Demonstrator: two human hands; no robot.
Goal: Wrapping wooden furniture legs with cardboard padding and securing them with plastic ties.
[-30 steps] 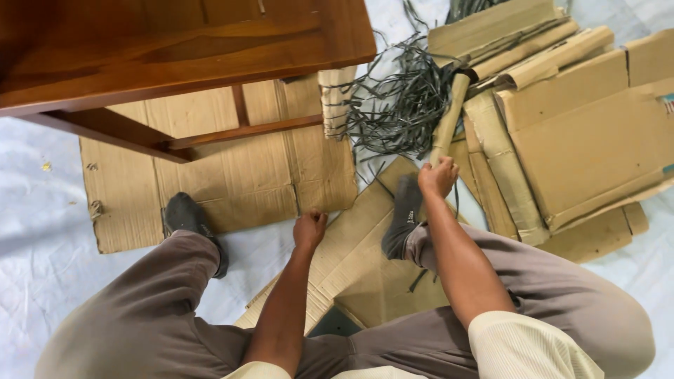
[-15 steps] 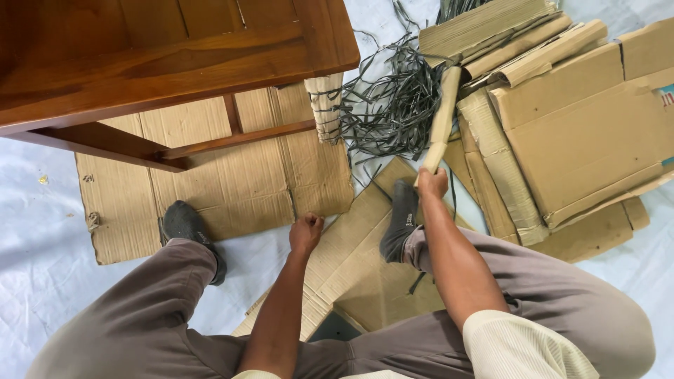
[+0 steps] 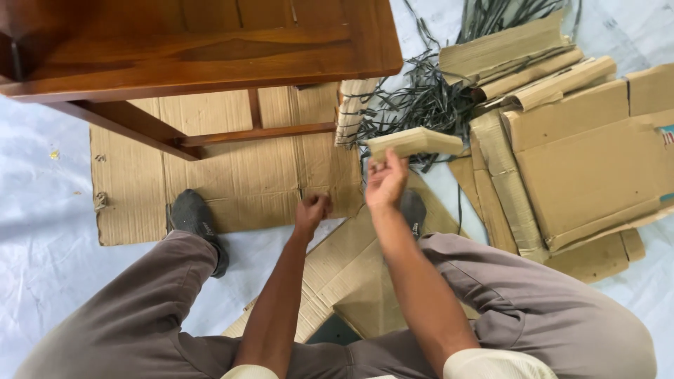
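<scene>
Swung down from its upright tilt, the folded cardboard strip [image 3: 414, 142] now lies nearly level, and the right hand [image 3: 385, 181] has come in toward the middle. That hand grips the strip's near end from below, fingers closed around it, so the long axis runs away to the right, over the tangle of dark plastic straps [image 3: 428, 98]. Lower and to the left, the left hand [image 3: 312, 210] hangs loosely curled and holds nothing, just above the flat cardboard sheet [image 3: 232, 168] under the wooden table [image 3: 210, 42]. Stacked cardboard [image 3: 583, 161] lies further right.
</scene>
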